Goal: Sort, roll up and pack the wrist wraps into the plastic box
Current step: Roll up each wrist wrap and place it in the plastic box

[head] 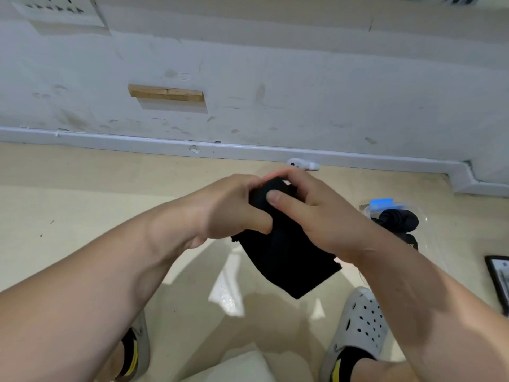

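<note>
Two hands meet over one black wrist wrap (289, 260), held in the air above the floor (82, 202), between the person's knees and the wall. The left hand (231, 208) grips the upper end, its fingers (256, 219) curled round the bunched part. The right hand (311, 216) closes on the same end from the other side, with its thumb (275, 198) pressed flat on the fabric. The far fingertips of both hands are hidden behind the cloth. Below the hands the rest of the wrap hangs loose as a broad flat tail that touches nothing.

This looks like the rolling step, near its start: only the top is gathered, and most of the length is unrolled. The plastic box (366, 209) sits on the floor to the right, well apart from the hands, and already holds some dark rolled wraps (399, 220).

Next, the roll probably has to be turned down along the tail while the thumbs keep it tight, so that the layers do not slip sideways. The edges need to stay in line, or the roll will cone out. Once the roll is closed, it calls for a reach to the right and down into the box, beside the wraps already there.
</note>
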